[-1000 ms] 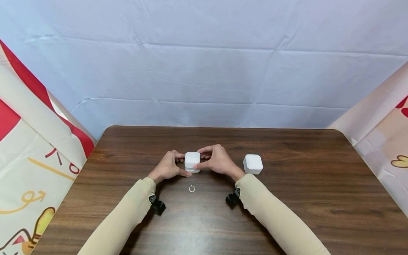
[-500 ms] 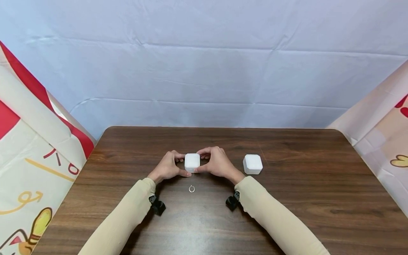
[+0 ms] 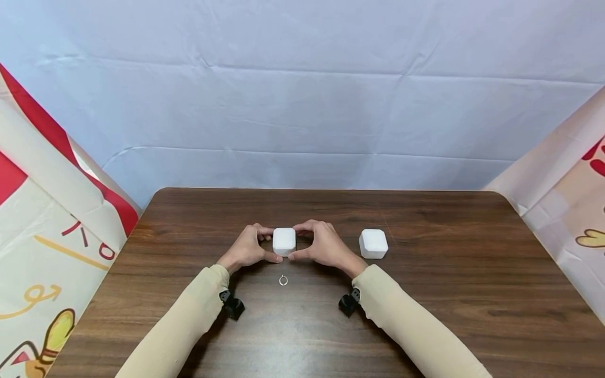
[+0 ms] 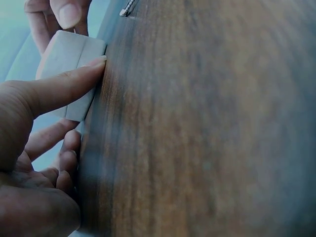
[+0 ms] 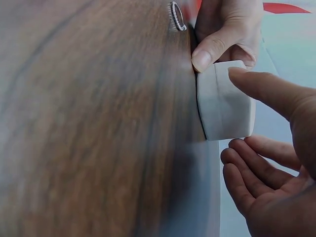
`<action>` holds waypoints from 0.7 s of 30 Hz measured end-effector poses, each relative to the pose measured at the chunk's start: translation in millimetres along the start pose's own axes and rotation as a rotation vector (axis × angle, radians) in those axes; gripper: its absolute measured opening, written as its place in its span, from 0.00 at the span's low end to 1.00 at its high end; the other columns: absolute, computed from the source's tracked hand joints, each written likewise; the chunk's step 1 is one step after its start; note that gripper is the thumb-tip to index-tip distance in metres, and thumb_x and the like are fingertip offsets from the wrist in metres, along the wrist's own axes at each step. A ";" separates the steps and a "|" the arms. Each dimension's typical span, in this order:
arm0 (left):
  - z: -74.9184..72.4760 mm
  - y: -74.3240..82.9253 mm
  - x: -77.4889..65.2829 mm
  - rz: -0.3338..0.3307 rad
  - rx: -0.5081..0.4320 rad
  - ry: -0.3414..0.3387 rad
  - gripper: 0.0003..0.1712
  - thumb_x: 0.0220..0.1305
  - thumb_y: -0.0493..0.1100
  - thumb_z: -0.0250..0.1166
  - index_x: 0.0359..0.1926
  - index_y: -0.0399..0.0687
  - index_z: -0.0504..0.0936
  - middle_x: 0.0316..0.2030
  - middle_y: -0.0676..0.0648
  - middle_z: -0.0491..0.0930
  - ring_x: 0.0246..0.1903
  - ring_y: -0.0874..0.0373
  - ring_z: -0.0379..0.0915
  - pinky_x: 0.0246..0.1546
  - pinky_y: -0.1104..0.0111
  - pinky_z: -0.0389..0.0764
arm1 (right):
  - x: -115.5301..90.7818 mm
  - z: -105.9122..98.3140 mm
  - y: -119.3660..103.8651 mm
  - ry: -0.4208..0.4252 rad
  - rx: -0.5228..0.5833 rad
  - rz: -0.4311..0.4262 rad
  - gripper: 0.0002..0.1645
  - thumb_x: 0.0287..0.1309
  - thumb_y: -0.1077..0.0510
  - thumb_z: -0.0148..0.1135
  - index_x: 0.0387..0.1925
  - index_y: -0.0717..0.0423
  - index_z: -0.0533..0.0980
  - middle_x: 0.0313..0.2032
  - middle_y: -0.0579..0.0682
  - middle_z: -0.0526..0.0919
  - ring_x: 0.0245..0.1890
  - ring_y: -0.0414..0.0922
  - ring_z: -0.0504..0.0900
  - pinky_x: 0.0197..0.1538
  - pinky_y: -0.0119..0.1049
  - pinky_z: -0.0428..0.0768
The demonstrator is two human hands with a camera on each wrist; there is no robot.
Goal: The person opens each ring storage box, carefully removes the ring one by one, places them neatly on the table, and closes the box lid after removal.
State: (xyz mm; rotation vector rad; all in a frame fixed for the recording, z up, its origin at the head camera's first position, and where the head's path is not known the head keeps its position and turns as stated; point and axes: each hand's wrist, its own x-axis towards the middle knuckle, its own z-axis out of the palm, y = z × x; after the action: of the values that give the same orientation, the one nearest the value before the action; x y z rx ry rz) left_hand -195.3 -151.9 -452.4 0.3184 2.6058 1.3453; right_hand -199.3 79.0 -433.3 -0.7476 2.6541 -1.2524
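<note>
closed white box (image 3: 284, 241) sat on the table (image 3: 449, 294) between both hands. left hand (image 3: 249, 247) pinched its left end, front to back. right hand (image 3: 326, 245) bracketed the right end; gripping or only touching, couldn't tell. box looked light, stiff, maybe slightly slick; best held low on opposite walls. ring (image 3: 283, 285) just in front, probably delicate.

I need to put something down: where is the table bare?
Bare: between the lone white box and the right edge of the table; between the left hand and its left edge. Crowded: the centre, where that hand and the right hand surround the middle white box, with the ring nearby.
</note>
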 end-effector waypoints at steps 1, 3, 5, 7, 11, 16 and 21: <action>-0.2 -0.1 0.0 0.002 -0.002 -0.001 0.37 0.39 0.38 0.87 0.54 0.37 0.85 0.40 0.45 0.76 0.43 0.51 0.68 0.46 0.60 0.70 | -1.3 -1.2 -0.1 -0.005 -0.001 0.002 0.38 0.41 0.52 0.86 0.56 0.59 0.82 0.50 0.52 0.84 0.52 0.49 0.83 0.55 0.46 0.79; -0.5 -0.5 -0.2 0.008 -0.004 -0.005 0.37 0.39 0.38 0.87 0.54 0.37 0.85 0.40 0.45 0.76 0.43 0.50 0.68 0.47 0.60 0.70 | -3.9 -3.7 0.0 -0.012 -0.001 0.004 0.39 0.43 0.51 0.85 0.57 0.59 0.81 0.50 0.52 0.84 0.52 0.50 0.82 0.56 0.47 0.79; -0.9 -0.9 -0.4 0.013 -0.008 -0.008 0.37 0.38 0.38 0.87 0.53 0.37 0.85 0.40 0.45 0.76 0.43 0.50 0.68 0.47 0.59 0.69 | -6.5 -6.5 0.3 -0.013 0.003 0.004 0.38 0.45 0.51 0.84 0.58 0.60 0.81 0.51 0.52 0.84 0.53 0.50 0.82 0.56 0.48 0.78; -1.1 -1.5 -0.6 0.013 -0.010 -0.011 0.37 0.38 0.38 0.87 0.54 0.36 0.85 0.40 0.45 0.76 0.44 0.49 0.67 0.48 0.59 0.69 | -9.5 -9.5 1.1 -0.010 0.000 -0.004 0.38 0.47 0.50 0.83 0.58 0.61 0.81 0.51 0.53 0.84 0.53 0.50 0.82 0.56 0.49 0.78; -1.5 -2.0 -1.2 0.008 -0.005 -0.019 0.41 0.37 0.39 0.87 0.56 0.35 0.82 0.42 0.45 0.76 0.45 0.49 0.68 0.50 0.59 0.69 | -17.3 -17.8 3.6 -0.002 -0.013 -0.016 0.37 0.50 0.48 0.81 0.58 0.62 0.81 0.50 0.53 0.84 0.53 0.50 0.82 0.56 0.49 0.78; -5.0 4.7 -5.8 0.014 0.060 -0.037 0.51 0.38 0.43 0.88 0.65 0.37 0.76 0.47 0.44 0.75 0.50 0.47 0.68 0.55 0.55 0.70 | -31.4 -34.6 5.5 0.015 -0.012 -0.016 0.34 0.52 0.48 0.79 0.58 0.60 0.81 0.51 0.53 0.84 0.53 0.50 0.82 0.56 0.51 0.78; -11.8 19.5 -12.5 0.047 0.165 -0.040 0.58 0.40 0.47 0.86 0.72 0.40 0.68 0.54 0.40 0.73 0.56 0.44 0.68 0.59 0.51 0.70 | -46.5 -55.2 5.6 0.046 0.004 -0.039 0.32 0.54 0.50 0.78 0.58 0.58 0.80 0.52 0.55 0.84 0.52 0.54 0.82 0.56 0.52 0.78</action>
State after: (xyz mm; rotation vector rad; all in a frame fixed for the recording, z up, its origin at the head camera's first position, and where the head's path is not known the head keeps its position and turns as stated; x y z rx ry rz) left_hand -184.4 -153.5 -428.8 0.4295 2.6973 1.1275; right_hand -177.7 142.5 -406.4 -0.7824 2.6847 -1.2995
